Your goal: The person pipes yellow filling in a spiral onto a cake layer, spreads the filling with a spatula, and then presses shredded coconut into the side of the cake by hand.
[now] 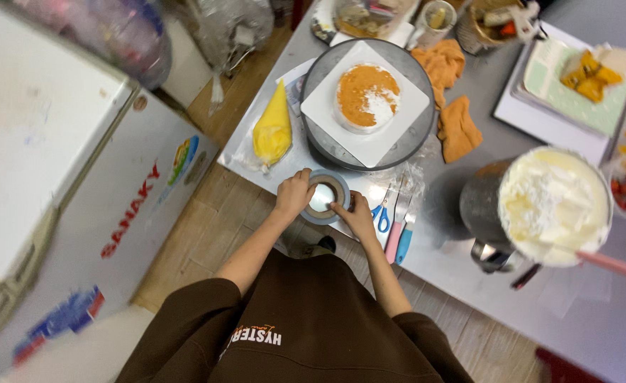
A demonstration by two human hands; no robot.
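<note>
1. Tape roll [325, 198], a flat ring with a blue-grey rim and brown inner core, lies at the near edge of the grey table [469, 177], just in front of the dark round turntable [327, 145].
2. I see my left hand [294, 194] curled against the roll's left rim, fingers wrapped on its outer edge, so it is gripping the ring from that side.
3. My right hand [356, 217] sits at the roll's right and near side, fingers bent, with a fingertip pressing on the rim; whether it pinches a loose end of tape I cannot tell.
4. The relation that matters: the roll lies between the two hands, flat on the table with its hole facing up, so it has no long axis to speak of. Both hands touch it; neither is clearly nearer.
5. On the turntable stands a white square board [412, 96] carrying a small round cake [367, 97] with an orange top and a white patch.
6. Left of the turntable, near the table's left edge, lies a yellow piping bag [273, 131].
7. Just right of my right hand, at the near edge, lie blue-handled scissors [381, 215] and pink and blue spatula handles [398, 237].
8. Further right stands a metal bowl of white cream [554, 206].
</note>
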